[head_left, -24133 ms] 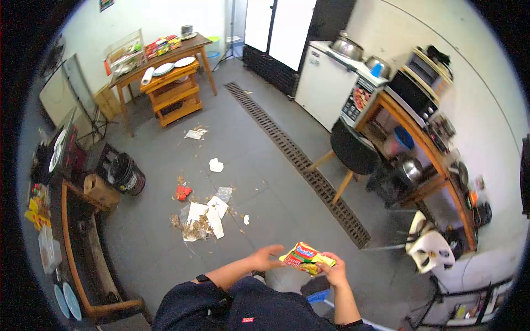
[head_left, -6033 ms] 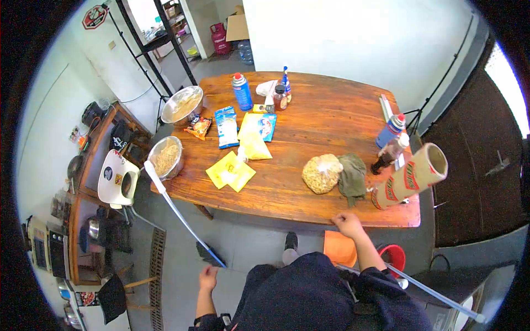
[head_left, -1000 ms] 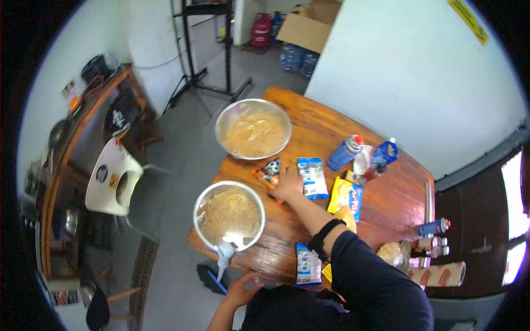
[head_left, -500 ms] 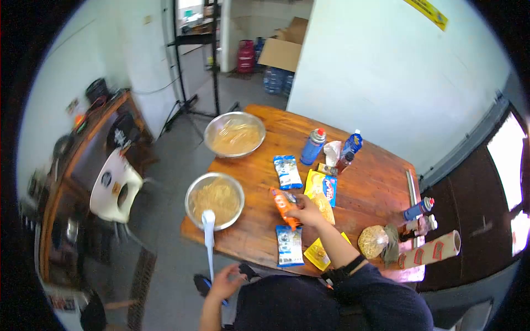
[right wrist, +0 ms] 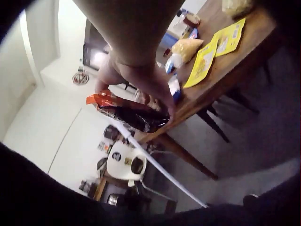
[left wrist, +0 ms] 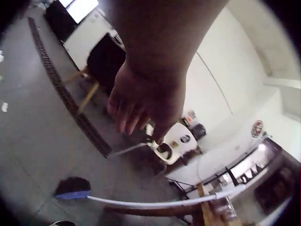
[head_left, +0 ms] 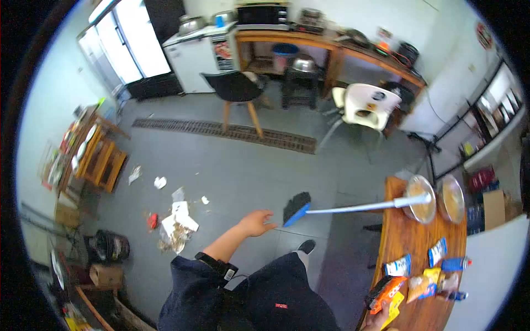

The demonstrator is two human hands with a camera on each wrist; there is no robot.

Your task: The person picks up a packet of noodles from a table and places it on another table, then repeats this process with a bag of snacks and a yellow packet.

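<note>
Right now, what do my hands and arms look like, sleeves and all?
Left hand and right hand are gloveless. A dark left sleeve ends short of the wrist, beside a black strap. The right sleeve isn't clearly visible.

We see pale walls (head_left: pixel 55 105) around a gray tiled floor (head_left: pixel 248 176) crossed by a drain grate (head_left: pixel 221 131), with bright panes (head_left: pixel 124 41) towards 10 o'clock. Our black chair (head_left: pixel 234 87) stands at 11, the white chair (head_left: pixel 371 105) at 2, the wooden tabletop (head_left: pixel 408 237) at 4.

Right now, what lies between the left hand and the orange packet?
From left hand to packet, the head view shows a shoe, floor and the table edge.
</note>
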